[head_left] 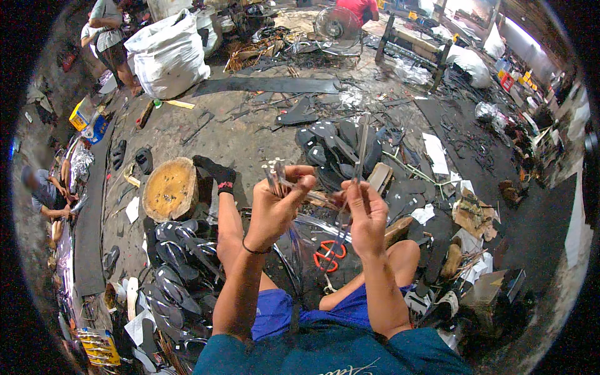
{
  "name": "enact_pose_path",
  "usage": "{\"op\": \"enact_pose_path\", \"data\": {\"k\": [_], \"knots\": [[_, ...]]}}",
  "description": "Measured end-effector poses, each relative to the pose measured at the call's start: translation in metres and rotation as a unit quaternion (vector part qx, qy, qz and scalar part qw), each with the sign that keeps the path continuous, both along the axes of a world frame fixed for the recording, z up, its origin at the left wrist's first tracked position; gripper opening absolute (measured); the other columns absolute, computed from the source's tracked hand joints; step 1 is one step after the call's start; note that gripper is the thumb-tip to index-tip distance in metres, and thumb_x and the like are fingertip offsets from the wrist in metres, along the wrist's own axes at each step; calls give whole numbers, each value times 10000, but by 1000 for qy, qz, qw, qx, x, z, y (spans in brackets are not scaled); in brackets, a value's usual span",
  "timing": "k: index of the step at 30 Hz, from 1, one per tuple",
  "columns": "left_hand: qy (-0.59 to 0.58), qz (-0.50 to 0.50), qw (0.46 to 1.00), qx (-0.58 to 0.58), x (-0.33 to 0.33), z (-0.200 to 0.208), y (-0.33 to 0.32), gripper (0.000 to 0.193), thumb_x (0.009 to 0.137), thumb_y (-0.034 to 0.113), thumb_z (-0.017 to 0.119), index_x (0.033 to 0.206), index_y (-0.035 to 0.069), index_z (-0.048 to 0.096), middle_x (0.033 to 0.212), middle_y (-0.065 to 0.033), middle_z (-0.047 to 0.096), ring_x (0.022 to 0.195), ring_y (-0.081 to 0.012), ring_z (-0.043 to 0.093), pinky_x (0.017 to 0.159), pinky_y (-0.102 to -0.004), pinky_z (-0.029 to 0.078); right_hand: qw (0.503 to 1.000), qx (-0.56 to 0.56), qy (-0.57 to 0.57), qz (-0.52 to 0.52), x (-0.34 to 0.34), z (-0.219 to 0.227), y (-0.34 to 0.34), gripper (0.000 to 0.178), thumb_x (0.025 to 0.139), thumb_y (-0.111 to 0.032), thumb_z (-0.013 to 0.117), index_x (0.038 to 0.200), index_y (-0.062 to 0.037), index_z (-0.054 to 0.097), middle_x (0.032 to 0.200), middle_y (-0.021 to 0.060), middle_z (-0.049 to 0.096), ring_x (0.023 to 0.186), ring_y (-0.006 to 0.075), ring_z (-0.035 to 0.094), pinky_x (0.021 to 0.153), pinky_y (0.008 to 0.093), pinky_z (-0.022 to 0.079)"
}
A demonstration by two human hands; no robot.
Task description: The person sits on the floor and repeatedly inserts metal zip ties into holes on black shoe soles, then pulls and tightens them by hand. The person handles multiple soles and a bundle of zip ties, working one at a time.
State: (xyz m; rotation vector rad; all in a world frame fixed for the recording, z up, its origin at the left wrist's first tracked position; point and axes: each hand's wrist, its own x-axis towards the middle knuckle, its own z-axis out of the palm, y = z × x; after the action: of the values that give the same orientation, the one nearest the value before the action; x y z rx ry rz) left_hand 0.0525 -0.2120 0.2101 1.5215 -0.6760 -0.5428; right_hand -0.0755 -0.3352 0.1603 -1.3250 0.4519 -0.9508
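Both my hands are raised over my lap. My left hand [275,209] is closed around a bunch of thin glossy straps [273,177], their pale ends sticking out above the fingers. Between thumb and fingers, my right hand [367,219] pinches a long thin shiny strip [362,147] that stands nearly upright. More clear and dark strips [294,250] hang below my hands towards my lap. On the floor between my legs lie scissors [334,253] with orange handles. Just beyond my hands is a heap of black sandals [337,147] with small white labels.
A round wooden block [170,189] stands left of my gloved or socked foot [215,175]. More black sandals [178,265] are piled at my left. A white sack [167,56] and a fan [337,25] stand farther off. People sit and stand at the far left and back.
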Motion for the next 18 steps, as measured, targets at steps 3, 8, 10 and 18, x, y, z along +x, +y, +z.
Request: {"op": "enact_pose_path", "data": {"k": [3, 8, 10, 18], "knots": [[98, 37, 992, -75, 1, -10, 5, 343, 1010, 326, 580, 1083, -1, 654, 735, 16, 583, 541, -38, 454, 458, -216, 335, 984, 150, -92, 5, -1, -4, -14, 242, 1028, -277, 544, 1084, -49, 604, 754, -9, 555, 689, 112, 598, 736, 321, 557], [102, 117, 983, -101, 23, -1, 21, 410, 1019, 427, 524, 1067, 31, 622, 680, 36, 490, 528, -38, 439, 442, -213, 318, 968, 216, -65, -109, -18, -7, -47, 251, 1027, -334, 538, 1083, -91, 568, 720, -33, 474, 618, 80, 532, 702, 298, 542], [113, 151, 974, -126, 30, 2, 28, 347, 1023, 374, 544, 1064, 40, 631, 684, 35, 494, 537, -43, 449, 449, -214, 331, 977, 108, 71, -171, -24, -5, -48, 251, 998, -318, 592, 1091, -84, 586, 756, -32, 523, 659, 84, 548, 722, 287, 529], [40, 18, 994, -97, -11, -24, 17, 188, 956, 192, 675, 977, 9, 640, 736, 9, 617, 578, -33, 498, 484, -203, 377, 986, -64, 94, 118, -3, -15, 45, 125, 896, -72, 717, 1015, -39, 707, 918, 27, 725, 851, 92, 646, 782, 265, 517]]}}
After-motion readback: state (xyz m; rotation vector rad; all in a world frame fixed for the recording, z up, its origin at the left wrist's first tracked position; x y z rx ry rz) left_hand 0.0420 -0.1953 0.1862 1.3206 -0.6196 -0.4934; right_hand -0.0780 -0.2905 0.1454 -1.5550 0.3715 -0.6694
